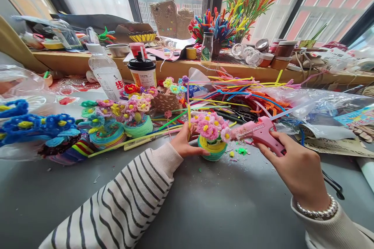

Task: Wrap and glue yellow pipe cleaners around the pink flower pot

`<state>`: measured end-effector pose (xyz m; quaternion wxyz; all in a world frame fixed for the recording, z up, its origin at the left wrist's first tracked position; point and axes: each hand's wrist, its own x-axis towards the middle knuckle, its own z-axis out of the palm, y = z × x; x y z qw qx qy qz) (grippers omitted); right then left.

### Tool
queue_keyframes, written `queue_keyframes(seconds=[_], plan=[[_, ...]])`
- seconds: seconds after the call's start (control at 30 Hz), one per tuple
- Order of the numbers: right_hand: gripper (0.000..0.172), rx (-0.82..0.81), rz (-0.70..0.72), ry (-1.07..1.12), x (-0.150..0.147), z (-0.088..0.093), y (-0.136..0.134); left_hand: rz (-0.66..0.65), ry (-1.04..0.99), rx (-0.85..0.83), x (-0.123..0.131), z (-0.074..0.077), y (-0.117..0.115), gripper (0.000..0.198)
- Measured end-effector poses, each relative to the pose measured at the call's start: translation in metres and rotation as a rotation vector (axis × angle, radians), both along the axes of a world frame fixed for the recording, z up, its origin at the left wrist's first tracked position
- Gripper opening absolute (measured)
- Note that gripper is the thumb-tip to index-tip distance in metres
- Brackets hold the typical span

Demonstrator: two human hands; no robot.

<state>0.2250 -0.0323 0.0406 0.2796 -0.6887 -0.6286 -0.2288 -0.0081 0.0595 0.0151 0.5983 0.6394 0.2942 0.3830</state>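
On the grey table (204, 206), nearest, lie two forearms: the left in a striped sleeve (125, 202), the right with one bead bracelet (318, 213) at the wrist. The right hand (296, 167) is wrapped tight round one pink glue gun (260, 132), whose nozzle points left and touches the pink flowers of one pot (213, 142). This pot stands between the two hands, on the table's middle. The left hand (184, 144) rests against the pot's left side, fingers pinched narrow on one yellow stem (188, 118) that rises upright just beside the flowers. A few green scraps (242, 150) lie by the pot, under the gun.

Further left stand two more flower pots (137, 122), side by side, and beyond them blue flowers (29, 124) partly under clear plastic. Behind the pots are one woven basket (166, 101) of flowers, one lidded cup (143, 72) and one bottle (105, 72). A loose heap of pipe cleaners (242, 93) spreads behind the gun, crowding the table's far right. On the sill (73, 60), two bunches of upright pipe cleaners (230, 19) stand among jars.
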Motion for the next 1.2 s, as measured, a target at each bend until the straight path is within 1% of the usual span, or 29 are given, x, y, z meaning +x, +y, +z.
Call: queue_keyframes(seconds=[0.1,0.2,0.27,0.33,0.4,0.47,0.5,0.53,0.57,0.63,0.7,0.77,0.83,0.93,1.0,1.1,1.2], plan=[[0.044,0.01,-0.016,0.012,-0.002,-0.003,0.0,0.098,-0.089,-0.034,0.006,0.005,-0.003,0.065],[0.043,0.013,-0.023,0.025,-0.004,-0.003,-0.001,0.14,-0.12,-0.036,0.01,0.009,-0.006,0.059],[0.042,0.015,-0.03,0.038,-0.005,-0.003,-0.001,0.189,-0.082,0.019,0.008,0.012,-0.007,0.058],[0.042,0.008,-0.038,0.053,-0.005,-0.003,-0.001,0.261,-0.017,0.148,0.002,0.018,-0.01,0.056],[0.042,0.002,-0.036,0.062,-0.005,-0.004,-0.001,0.34,0.07,0.343,-0.005,0.031,-0.014,0.052],[0.042,0.0,-0.032,0.062,-0.005,-0.005,-0.001,0.396,0.19,0.582,-0.005,0.05,-0.019,0.056],[0.042,0.004,-0.032,0.06,-0.005,-0.006,-0.001,0.388,0.259,0.683,-0.002,0.061,-0.021,0.054],[0.042,0.005,-0.033,0.058,-0.005,-0.006,-0.001,0.363,0.35,0.749,0.003,0.071,-0.022,0.051],[0.042,0.006,-0.036,0.056,-0.006,-0.006,-0.001,0.348,0.422,0.799,0.011,0.081,-0.022,0.048],[0.043,0.008,-0.036,0.049,-0.006,-0.006,-0.001,0.314,0.627,0.799,0.03,0.096,-0.019,0.04],[0.042,0.008,-0.033,0.037,-0.006,-0.006,-0.002,0.205,0.822,0.785,0.048,0.104,-0.011,0.037],[0.041,0.015,-0.023,0.024,-0.006,-0.005,-0.002,0.098,0.96,0.725,0.062,0.106,-0.001,0.038],[0.04,0.02,-0.013,0.018,-0.006,-0.005,-0.002,0.007,1.05,0.651,0.069,0.105,0.008,0.041],[0.04,0.019,-0.005,0.019,-0.006,-0.005,-0.002,-0.077,1.088,0.553,0.069,0.101,0.018,0.042],[0.04,0.023,-0.005,0.02,-0.005,-0.006,-0.002,-0.095,1.07,0.551,0.066,0.1,0.02,0.039],[0.04,0.022,-0.009,0.021,-0.005,-0.006,-0.002,-0.088,1.029,0.58,0.06,0.097,0.019,0.038],[0.041,0.025,-0.006,0.01,-0.005,-0.005,0.0,-0.07,0.943,0.586,0.055,0.094,0.017,0.033]])
